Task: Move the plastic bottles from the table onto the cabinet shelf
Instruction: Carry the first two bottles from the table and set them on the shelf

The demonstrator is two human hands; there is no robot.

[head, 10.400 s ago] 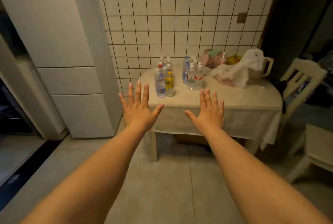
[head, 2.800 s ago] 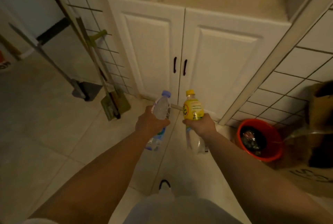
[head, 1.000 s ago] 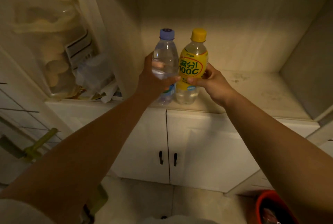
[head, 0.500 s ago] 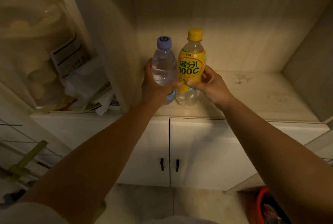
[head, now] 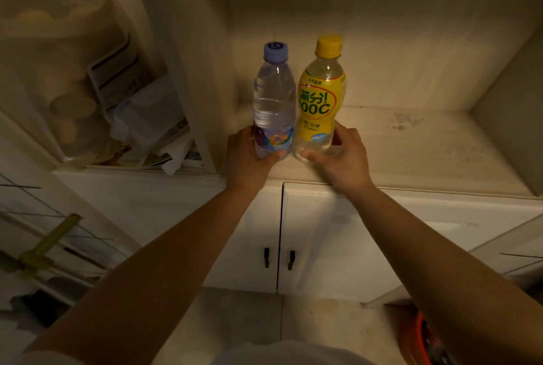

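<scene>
While left hand [head: 248, 156] grips water bottle [head: 273, 106], right hand [head: 342, 156] grips yellow bottle [head: 320, 100] on stained cabinet shelf [head: 426, 141].

The clear water bottle [head: 274, 106] is formed of glossy transparent plastic, with a matt lilac cap and a printed film label. The yellow-labelled bottle [head: 320, 103] is likewise glossy plastic. The cabinet shelf [head: 426, 147] is finished in matt, pale, wood-grained board, stained in places. The cabinet doors [head: 338, 235] are smoothly painted white.

Dim warm light on cream cabinet doors [head: 332, 235] with two dark handles [head: 278, 258]; pale tiled floor [head: 249, 320] below, a red bucket [head: 415, 341] at its right edge
</scene>
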